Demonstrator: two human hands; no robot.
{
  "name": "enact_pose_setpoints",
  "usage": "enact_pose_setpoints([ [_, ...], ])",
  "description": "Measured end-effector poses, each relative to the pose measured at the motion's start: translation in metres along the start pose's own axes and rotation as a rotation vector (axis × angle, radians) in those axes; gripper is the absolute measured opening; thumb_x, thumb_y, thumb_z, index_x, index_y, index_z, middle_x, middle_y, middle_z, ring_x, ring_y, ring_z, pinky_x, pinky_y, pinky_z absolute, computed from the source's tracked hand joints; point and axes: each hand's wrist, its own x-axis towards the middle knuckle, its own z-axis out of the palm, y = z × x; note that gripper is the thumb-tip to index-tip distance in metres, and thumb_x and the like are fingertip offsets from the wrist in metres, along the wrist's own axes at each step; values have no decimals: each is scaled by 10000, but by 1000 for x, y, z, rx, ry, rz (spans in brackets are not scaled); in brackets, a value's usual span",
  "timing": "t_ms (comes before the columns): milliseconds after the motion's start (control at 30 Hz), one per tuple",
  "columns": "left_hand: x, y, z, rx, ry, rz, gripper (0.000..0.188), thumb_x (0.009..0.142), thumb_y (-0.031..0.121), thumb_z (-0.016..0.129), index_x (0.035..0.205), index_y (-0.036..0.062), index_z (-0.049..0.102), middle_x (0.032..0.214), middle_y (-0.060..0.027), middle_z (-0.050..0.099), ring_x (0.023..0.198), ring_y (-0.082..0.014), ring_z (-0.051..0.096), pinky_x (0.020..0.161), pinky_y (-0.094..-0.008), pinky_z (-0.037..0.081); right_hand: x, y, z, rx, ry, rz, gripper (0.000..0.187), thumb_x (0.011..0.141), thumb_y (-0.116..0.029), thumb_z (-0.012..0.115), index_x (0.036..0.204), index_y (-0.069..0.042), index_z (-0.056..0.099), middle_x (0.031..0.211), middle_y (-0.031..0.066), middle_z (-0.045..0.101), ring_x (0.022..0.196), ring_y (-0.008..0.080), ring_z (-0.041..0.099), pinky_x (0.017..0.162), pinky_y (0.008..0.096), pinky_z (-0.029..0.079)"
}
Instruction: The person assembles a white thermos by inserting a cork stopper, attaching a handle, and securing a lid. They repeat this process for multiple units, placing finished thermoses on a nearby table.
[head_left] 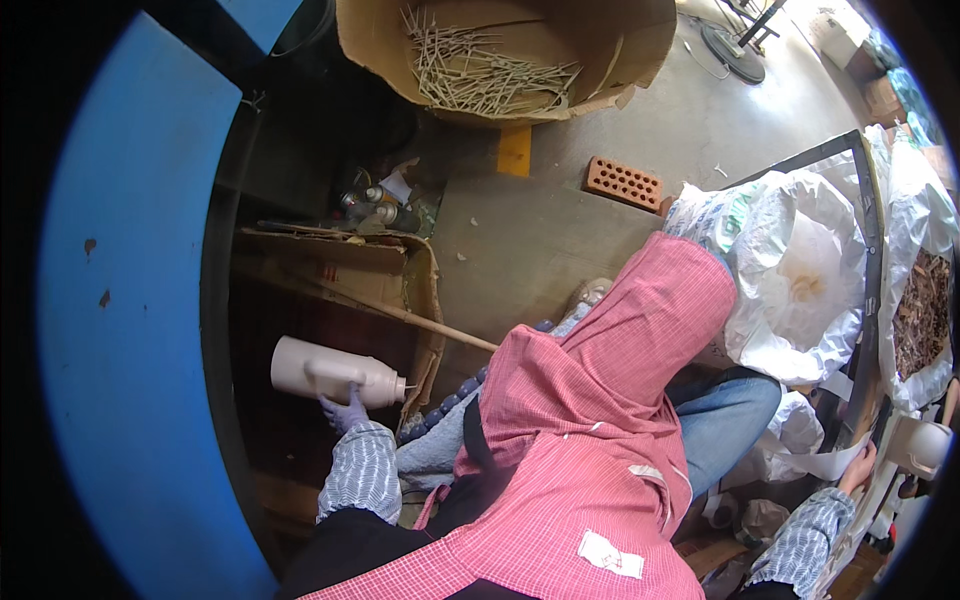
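My left hand (343,409), in a purple glove, grips a white plastic bottle (330,371) that lies sideways, neck pointing right, over an open brown cardboard box (400,270). My right hand (860,466) is bare at the lower right edge, fingers resting against a white sheet (825,465) near a dark frame; it grips nothing that I can make out. A pink checked apron (600,400) covers my lap and knee, with blue jeans (725,420) showing beside it.
A blue panel (130,300) fills the left. A wooden stick (400,315) crosses the box. A large cardboard box of thin sticks (490,70) stands at the top. A red perforated brick (623,183) lies on the concrete floor. White plastic bags (800,270) sit on the right.
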Motion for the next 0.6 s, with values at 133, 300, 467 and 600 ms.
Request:
enact_pose_setpoints([
  [133,18,19,4,-366,-10,47,916,719,409,786,1450,141,304,1449,-203,378,1294,-358,424,1077,-460,381,-11,26,-19,114,9,136,309,899,-69,532,1193,-8,602,1140,156,658,1047,285,617,958,376,453],
  [300,108,-5,4,-345,-297,117,677,732,180,727,1331,39,445,1390,-184,469,1222,-310,497,1041,-414,409,-21,-57,17,129,176,95,243,805,-34,626,1040,-27,685,981,111,689,949,220,629,881,329,481],
  [467,96,116,11,-368,-305,640,474,714,-15,618,1185,-28,567,1274,-122,556,1153,-265,547,1013,-366,415,-44,-66,-27,374,254,197,121,854,-82,669,949,-8,661,869,57,666,800,147,608,753,283,493],
  [600,-128,300,-128,-608,-686,1346,413,718,-37,660,1124,0,597,1216,-132,546,1156,-274,533,996,-366,423,-66,-109,-36,111,496,99,59,822,-77,674,857,-42,642,931,98,631,962,289,572,904,393,408],
])
